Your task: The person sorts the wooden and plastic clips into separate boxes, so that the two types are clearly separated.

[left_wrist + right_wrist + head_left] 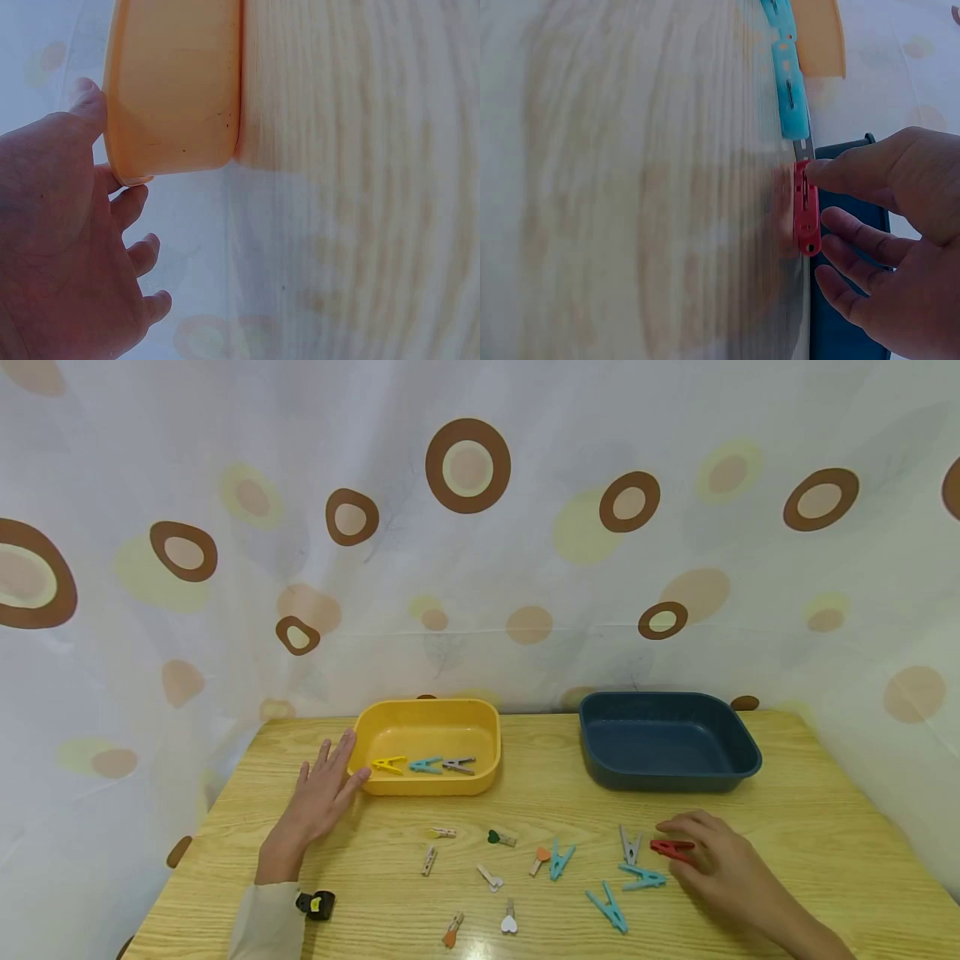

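Observation:
In the head view my left hand rests against the left side of the yellow tray, with its thumb over the front left corner. The left wrist view shows my fingers loosely spread along the rim of the tray. Inside lie a yellow, a blue and a grey clothespin. My right hand is low over the table at a red clothespin. Close up, the thumb tip meets one end of the red clothespin, while the other fingers stay spread beside it.
A dark blue tray stands at the back right. Left of my right hand lie a grey clothespin and several blue clothespins. Several small wooden clothespins, some with hearts, are scattered mid-table. A patterned curtain hangs behind.

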`<state>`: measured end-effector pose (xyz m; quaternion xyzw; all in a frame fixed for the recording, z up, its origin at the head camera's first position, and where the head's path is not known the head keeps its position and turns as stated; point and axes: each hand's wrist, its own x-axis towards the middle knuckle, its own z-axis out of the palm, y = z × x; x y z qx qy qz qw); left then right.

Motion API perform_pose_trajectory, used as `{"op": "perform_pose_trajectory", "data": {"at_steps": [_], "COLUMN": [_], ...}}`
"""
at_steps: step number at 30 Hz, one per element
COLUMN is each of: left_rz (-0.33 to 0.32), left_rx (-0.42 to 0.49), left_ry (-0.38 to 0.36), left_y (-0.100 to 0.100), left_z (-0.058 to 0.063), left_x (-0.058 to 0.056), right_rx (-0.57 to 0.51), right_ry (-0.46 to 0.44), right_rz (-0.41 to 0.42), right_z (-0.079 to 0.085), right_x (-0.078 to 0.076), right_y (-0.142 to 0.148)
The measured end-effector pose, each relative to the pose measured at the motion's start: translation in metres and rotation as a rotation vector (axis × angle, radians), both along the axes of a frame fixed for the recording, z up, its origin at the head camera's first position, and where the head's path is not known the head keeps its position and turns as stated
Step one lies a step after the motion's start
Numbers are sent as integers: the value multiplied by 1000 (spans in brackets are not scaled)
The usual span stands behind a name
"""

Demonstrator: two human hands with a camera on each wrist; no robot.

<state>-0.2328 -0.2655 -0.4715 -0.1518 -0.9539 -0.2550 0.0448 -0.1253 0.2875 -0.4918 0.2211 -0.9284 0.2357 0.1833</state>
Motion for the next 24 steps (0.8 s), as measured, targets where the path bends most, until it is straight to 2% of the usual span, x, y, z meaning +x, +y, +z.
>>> {"op": "perform_pose_trajectory", "data": {"at_steps": [6,18,20,24], "left_rz": [1,3,2,2], "left_rx": [5,2,3,8], "left_ry": [-1,-9,-5,-1], "left_y": [-1,-1,-1,-1], "left_z": [0,-1,-2,-2], "left_x": [0,0,-1,-1], "right_rx": [9,-85,-99,-99], "right_ry": [-68,-215,-200,-90], "right_rz": [-33,-106,-97,-54], "right_z": [-3,4,6,10], "right_x": [2,9,9,5], "right_y": [12,11,9,2]}}
